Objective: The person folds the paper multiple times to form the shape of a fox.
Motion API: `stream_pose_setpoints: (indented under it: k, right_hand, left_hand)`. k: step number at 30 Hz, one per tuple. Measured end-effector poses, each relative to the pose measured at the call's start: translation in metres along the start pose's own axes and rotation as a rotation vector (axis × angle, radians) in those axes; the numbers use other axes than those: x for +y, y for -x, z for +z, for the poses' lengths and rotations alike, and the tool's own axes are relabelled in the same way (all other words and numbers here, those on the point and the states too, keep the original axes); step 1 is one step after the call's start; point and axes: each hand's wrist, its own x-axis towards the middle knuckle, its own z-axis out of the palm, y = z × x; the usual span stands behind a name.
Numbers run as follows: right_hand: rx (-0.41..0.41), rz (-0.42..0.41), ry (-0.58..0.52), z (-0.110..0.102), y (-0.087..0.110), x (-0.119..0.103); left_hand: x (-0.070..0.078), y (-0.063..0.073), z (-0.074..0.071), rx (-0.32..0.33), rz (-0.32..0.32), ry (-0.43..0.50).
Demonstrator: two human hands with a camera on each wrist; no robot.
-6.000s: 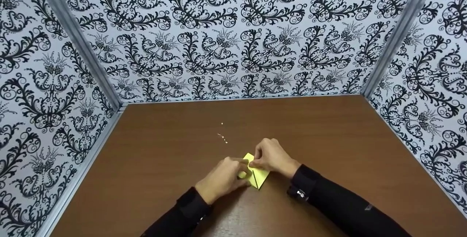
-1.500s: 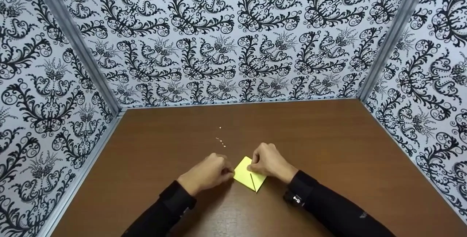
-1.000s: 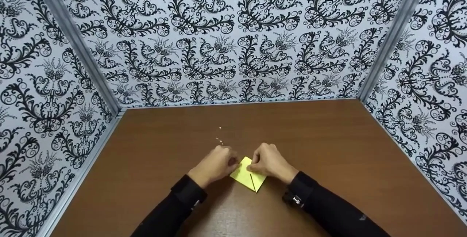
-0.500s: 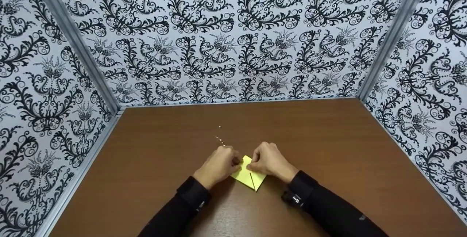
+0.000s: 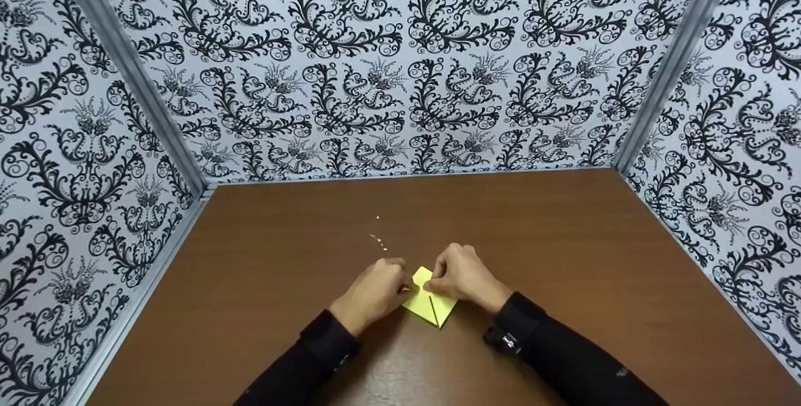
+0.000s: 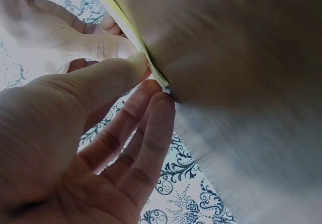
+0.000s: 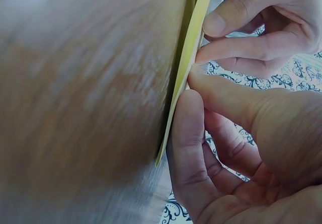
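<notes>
A folded piece of yellow paper [image 5: 420, 309] lies on the brown table [image 5: 300, 224], one corner pointing toward me and a dark slit running up from it. At its left side, my left hand [image 5: 378, 290] has thumb and fingertips brought together on the paper. My right hand [image 5: 466, 274] pinches at the upper right part with curled fingers. In the left wrist view the paper [image 6: 123, 22] appears edge-on, with the left thumb and fingertips at its end. The right wrist view shows the layered paper [image 7: 190, 53] edge-on, the right thumb and a fingertip against it.
Several small pale specks [image 5: 379, 241] lie on the table beyond the hands. Patterned black-and-white panels [image 5: 400, 81] with grey frame posts [image 5: 676, 68] close off the back and both sides.
The left hand has moved from the paper's left edge, up over it, then slightly back toward me. Earlier it lay closer to the slit. The right hand stays almost still.
</notes>
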Motion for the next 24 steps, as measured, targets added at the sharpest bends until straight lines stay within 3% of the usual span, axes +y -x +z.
stream_pose_setpoints:
  k: [7,15,24]
  right_hand:
    - [-0.022,-0.032,0.002,-0.002,0.004,0.000]
    - [-0.015,-0.187,0.019,-0.005,0.017,0.001]
    - [-0.032,-0.261,-0.005,-0.003,0.039,-0.002]
  left_hand:
    - [-0.002,-0.001,-0.002,-0.026,0.027,-0.013]
    - [-0.007,-0.001,-0.003,-0.053,0.057,0.014]
    - [-0.010,-0.001,-0.001,-0.042,0.064,0.034]
